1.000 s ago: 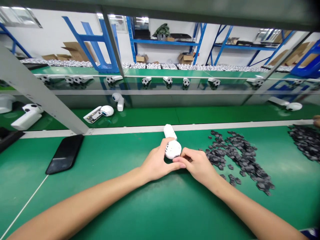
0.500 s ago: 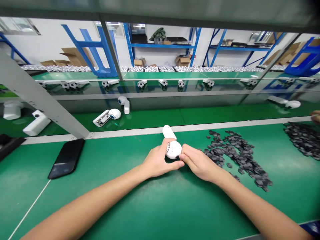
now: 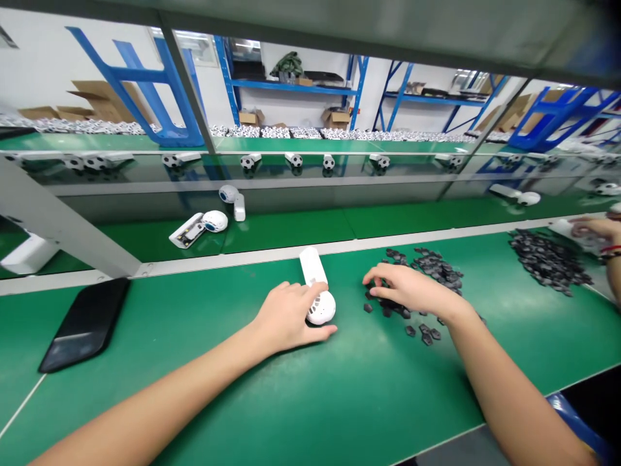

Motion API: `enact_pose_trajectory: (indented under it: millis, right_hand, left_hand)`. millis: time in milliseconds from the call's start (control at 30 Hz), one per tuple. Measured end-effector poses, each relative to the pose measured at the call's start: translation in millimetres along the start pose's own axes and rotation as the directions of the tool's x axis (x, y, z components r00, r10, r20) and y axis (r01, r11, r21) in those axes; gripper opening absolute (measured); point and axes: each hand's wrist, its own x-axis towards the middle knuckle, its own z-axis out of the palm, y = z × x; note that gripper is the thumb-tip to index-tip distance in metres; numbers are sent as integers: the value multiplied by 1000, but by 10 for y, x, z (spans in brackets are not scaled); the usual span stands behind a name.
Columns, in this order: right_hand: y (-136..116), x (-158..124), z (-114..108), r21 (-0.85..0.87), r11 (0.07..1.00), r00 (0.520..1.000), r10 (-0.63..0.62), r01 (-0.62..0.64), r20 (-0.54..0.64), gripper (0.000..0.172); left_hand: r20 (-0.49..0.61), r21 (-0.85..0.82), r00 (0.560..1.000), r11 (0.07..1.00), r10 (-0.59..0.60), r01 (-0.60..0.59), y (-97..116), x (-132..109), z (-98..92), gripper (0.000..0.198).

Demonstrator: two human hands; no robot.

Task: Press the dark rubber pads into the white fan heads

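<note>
On the green bench lies a white device [image 3: 313, 265] with a long body and a round, slotted head. My left hand [image 3: 291, 316] grips the round head, thumb at the near side and fingers over the top. Over the pile of small black five-sided pieces [image 3: 436, 266] hovers my right hand [image 3: 407, 288], its fingers curved and apart at the pile's left part. I see no piece between its fingertips. Several loose black pieces [image 3: 427, 336] lie just below that hand.
A black phone-like slab [image 3: 87, 323] lies at the left. White devices [image 3: 213, 221] rest on the conveyor behind the bench's metal edge. At the right, another person's hand [image 3: 599, 228] is by a second black pile [image 3: 548, 259]. A slanted metal post [image 3: 68, 220] stands at left.
My right hand has left the white device and moved right, over the black pieces. My left hand still holds the device. The other person's hand has come further into view as the camera turned right.
</note>
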Motion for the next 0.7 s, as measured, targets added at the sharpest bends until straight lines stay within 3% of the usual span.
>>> enact_pose_trajectory:
  millis: [200, 400, 700]
  right_hand:
    - [-59, -17, 31, -70, 995, 997, 79, -77, 18, 24]
    - [-61, -8, 76, -104, 993, 997, 67, -63, 34, 18]
    - [-219, -11, 205, -230, 970, 986, 36, -73, -160, 3]
  left_hand:
    - [5, -43, 999, 998, 35, -35, -24, 12, -8, 60]
    - [-108, -234, 994, 972, -5, -20, -95, -21, 14, 60]
    - [-183, -355, 982, 934, -47, -22, -145, -46, 4, 60]
